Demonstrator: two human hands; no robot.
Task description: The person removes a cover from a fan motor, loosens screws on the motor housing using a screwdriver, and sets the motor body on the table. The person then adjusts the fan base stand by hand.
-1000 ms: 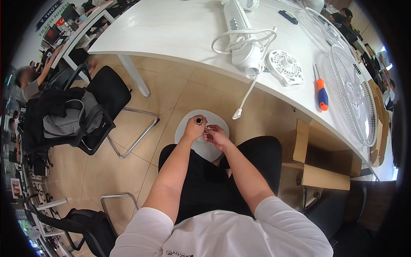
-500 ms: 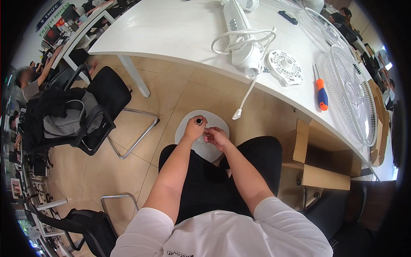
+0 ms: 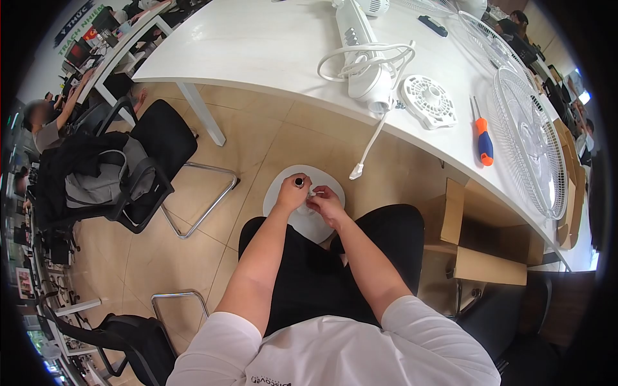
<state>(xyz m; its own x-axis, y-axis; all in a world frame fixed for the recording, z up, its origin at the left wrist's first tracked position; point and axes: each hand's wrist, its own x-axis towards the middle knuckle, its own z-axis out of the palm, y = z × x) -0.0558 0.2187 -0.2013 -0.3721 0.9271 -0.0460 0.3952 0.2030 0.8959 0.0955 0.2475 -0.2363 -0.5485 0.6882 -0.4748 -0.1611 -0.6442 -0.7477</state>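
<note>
Between my knees a white rounded fan base sits on the floor. My left hand is wrapped around an upright tube, whose dark open end shows above the fist. Close beside it, my right hand has its fingers pinched on something small and whitish at the side of the tube; its exact kind is hidden by the fingers. Both hands are over the base.
On the white table ahead lie a fan body with a coiled cord, a round vented cover, a screwdriver and fan grilles. The plug hangs off the edge. An open cardboard box stands right, a black chair left.
The fingers of my right hand have shifted slightly upward and turned around the small whitish thing beside the tube. My left hand stays in place on the tube.
</note>
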